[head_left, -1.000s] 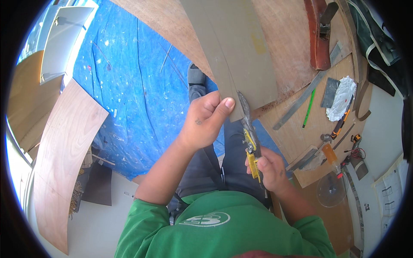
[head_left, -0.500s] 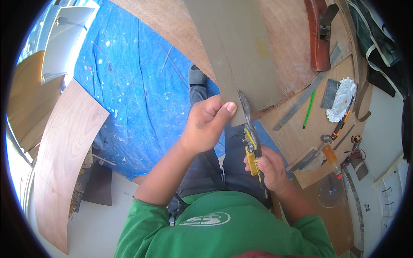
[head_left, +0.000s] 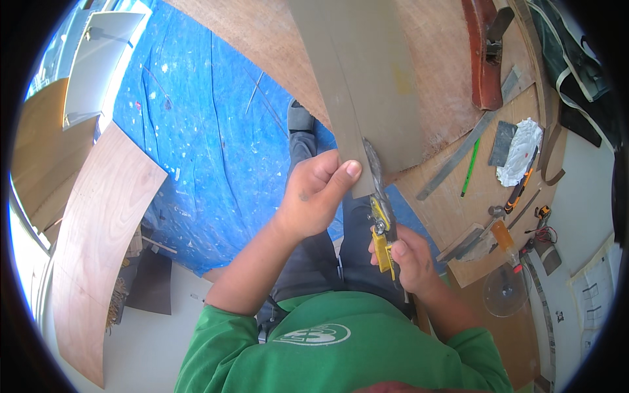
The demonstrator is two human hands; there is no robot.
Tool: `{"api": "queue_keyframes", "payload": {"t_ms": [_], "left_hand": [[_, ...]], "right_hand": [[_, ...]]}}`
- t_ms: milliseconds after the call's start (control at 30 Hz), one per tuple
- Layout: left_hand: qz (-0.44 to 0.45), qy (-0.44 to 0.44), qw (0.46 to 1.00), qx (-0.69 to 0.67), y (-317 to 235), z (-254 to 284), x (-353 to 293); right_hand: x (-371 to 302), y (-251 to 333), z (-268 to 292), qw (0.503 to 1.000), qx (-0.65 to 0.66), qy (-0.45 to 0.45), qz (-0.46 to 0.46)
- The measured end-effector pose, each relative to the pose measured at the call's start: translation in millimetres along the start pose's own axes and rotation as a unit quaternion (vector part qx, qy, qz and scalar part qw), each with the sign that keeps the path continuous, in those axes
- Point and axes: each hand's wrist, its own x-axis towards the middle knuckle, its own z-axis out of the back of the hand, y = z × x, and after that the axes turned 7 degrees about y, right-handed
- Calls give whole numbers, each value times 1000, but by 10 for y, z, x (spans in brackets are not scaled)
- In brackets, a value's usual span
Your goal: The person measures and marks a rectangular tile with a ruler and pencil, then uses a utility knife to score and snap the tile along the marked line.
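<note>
My left hand pinches the near end of a thin grey-brown sheet, thumb on top and fingers curled beneath. My right hand is wrapped round the yellow handles of a pair of tin snips. Their blades point away from me and sit in a slit in the sheet, just right of my left thumb. The slit parts a narrow strip on the left from the wider piece on the right. A thin dark line runs on up the sheet beyond the blade tips.
The sheet lies over a plywood board. To the right are a hand plane, a metal ruler, a green pencil, a hammer and a tape measure. Blue tarp covers the floor; a curved plywood panel stands left.
The sheet has shifted slightly to the right and toward me. My right hand and the snips' handles have moved a little left, while the blades stay in the slit.
</note>
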Motion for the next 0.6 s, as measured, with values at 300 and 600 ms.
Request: {"api": "queue_keyframes", "payload": {"t_ms": [300, 600], "left_hand": [[-7, -1, 1000, -5, -14, 8, -10], [-55, -65, 992, 98, -17, 230, 268]], "right_hand": [[6, 15, -12, 1000, 11, 10, -11], [25, 50, 37, 1000, 22, 1, -19]]}}
